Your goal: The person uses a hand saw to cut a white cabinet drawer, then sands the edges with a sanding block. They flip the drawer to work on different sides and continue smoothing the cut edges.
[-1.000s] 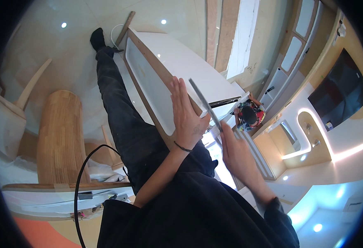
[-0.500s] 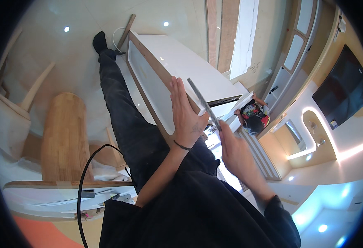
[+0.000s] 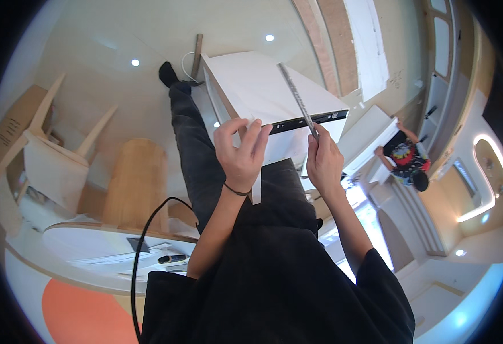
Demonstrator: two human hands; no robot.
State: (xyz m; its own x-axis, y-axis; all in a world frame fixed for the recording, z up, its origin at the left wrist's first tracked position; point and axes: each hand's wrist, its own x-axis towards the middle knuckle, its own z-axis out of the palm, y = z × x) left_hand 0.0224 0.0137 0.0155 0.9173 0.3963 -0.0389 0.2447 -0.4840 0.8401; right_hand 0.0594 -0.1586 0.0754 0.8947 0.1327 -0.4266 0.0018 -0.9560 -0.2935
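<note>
My right hand (image 3: 325, 163) is closed around the lower end of a flat grey metal file (image 3: 295, 94), whose blade points up and leftward over a white cabinet box (image 3: 251, 74). A black slide rail (image 3: 297, 122) runs along the box's near edge, and the file crosses in front of it. My left hand (image 3: 239, 150) is at the rail's left end, fingers bent and spread, with the fingertips close to the box's near corner. Whether they touch it I cannot tell. A narrow white strip (image 3: 256, 192) shows below that hand, above my lap.
Beyond the box, long boards (image 3: 338, 46) lie on the floor. At the right, another person (image 3: 409, 160) in a patterned shirt handles a white panel (image 3: 372, 137). To the left are a wooden chair (image 3: 57, 160), a wooden cylinder (image 3: 135, 183) and a cluttered white tabletop (image 3: 91, 246).
My left hand has gone from flat against the box's edge to bent, spread fingers. The file has lifted away from the corner, still in my right hand. The view has shifted.
</note>
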